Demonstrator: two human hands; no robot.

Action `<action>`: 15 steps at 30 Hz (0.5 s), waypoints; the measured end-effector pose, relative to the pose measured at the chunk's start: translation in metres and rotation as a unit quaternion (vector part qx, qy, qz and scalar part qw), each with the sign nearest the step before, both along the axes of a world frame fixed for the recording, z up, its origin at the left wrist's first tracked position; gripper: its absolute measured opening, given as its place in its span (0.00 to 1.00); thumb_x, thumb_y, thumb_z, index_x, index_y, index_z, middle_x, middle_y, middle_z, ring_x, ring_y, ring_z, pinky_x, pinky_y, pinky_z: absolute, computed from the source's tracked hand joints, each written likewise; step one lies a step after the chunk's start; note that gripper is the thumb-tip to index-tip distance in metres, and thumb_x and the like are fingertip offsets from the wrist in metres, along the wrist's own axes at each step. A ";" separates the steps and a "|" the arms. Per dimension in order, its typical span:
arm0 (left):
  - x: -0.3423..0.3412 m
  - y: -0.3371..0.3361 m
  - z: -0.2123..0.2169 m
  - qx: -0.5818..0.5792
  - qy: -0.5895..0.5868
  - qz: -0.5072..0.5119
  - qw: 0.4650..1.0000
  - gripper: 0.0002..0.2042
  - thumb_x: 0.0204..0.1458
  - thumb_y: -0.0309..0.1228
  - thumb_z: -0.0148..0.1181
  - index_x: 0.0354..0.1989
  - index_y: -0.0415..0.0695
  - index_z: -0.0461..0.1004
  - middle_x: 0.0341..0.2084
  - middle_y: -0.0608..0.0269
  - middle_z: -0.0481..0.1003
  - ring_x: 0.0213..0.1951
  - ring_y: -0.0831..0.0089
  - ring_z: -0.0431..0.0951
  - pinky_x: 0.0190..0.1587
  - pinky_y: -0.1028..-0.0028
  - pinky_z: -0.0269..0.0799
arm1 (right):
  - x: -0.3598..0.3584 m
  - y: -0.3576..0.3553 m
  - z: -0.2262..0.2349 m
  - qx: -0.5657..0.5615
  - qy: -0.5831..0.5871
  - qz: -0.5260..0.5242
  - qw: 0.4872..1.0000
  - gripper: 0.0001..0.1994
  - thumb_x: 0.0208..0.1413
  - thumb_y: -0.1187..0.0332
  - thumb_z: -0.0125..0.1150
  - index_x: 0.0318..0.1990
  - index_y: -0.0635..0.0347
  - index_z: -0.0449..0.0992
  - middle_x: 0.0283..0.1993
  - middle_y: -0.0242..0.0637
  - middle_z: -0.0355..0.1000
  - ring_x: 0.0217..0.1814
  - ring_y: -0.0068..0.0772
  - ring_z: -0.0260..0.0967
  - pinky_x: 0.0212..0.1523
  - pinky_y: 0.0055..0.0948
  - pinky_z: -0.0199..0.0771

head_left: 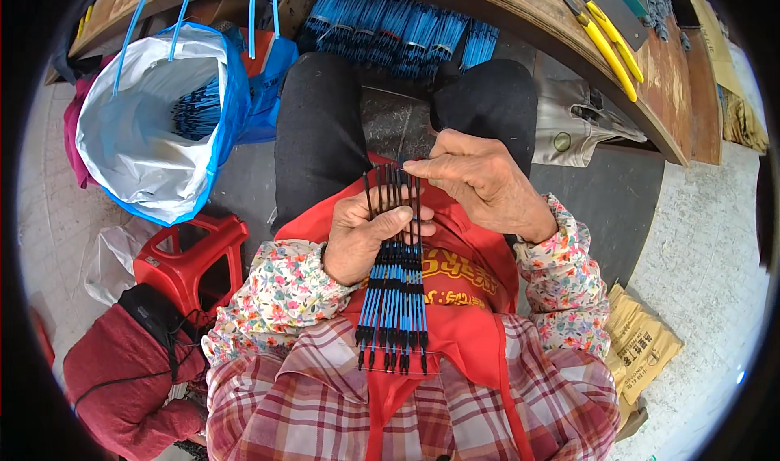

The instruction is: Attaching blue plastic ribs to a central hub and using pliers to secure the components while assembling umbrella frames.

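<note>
Several thin blue-and-black rods [396, 278] lie fanned flat over the lap, left hand [366, 238] with its grip clamped across their middle so they stay aligned. Right hand [479, 181] pinches one rod's far tip. More rods fill the white bag [134, 140], far left.

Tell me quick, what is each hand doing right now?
Left hand: closed around a fanned bundle of blue and black rods.
Right hand: fingertips pinched at the top of one thin black rod end in that bundle.
</note>
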State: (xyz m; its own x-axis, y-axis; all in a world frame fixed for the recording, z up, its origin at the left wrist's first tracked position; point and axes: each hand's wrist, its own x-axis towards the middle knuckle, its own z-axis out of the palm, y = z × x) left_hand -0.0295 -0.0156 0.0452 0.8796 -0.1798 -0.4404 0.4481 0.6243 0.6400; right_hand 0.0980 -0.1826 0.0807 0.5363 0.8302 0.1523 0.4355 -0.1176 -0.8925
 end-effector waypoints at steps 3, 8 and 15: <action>0.000 0.000 0.000 0.009 0.002 0.003 1.000 0.13 0.57 0.28 0.53 0.48 0.36 0.67 0.36 0.52 0.77 0.37 0.63 0.80 0.38 0.72 0.77 | 0.001 0.000 0.001 -0.003 -0.013 0.014 1.000 0.13 0.51 0.81 0.55 0.45 0.63 0.76 0.27 0.41 0.64 0.26 0.33 0.64 0.27 0.26 0.64; 0.000 -0.001 0.003 0.007 -0.001 0.010 1.000 0.13 0.57 0.29 0.53 0.48 0.35 0.67 0.35 0.52 0.77 0.37 0.63 0.80 0.38 0.71 0.77 | 0.002 0.000 0.003 -0.009 -0.013 0.025 1.000 0.13 0.51 0.81 0.55 0.45 0.63 0.76 0.27 0.41 0.65 0.27 0.33 0.65 0.28 0.26 0.65; 0.002 0.000 0.003 -0.010 -0.006 -0.004 1.000 0.11 0.58 0.27 0.51 0.47 0.35 0.68 0.36 0.51 0.77 0.38 0.67 0.80 0.37 0.76 0.75 | -0.006 0.003 0.002 -0.003 0.011 -0.016 1.000 0.13 0.50 0.81 0.54 0.44 0.64 0.76 0.27 0.40 0.65 0.28 0.32 0.66 0.28 0.26 0.66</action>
State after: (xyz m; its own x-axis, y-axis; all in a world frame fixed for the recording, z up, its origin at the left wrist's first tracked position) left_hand -0.0275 -0.0156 0.0479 0.8836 -0.1958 -0.4253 0.4451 0.6333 0.6331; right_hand 0.0924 -0.1801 0.0829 0.5651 0.8138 0.1356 0.4112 -0.1353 -0.9015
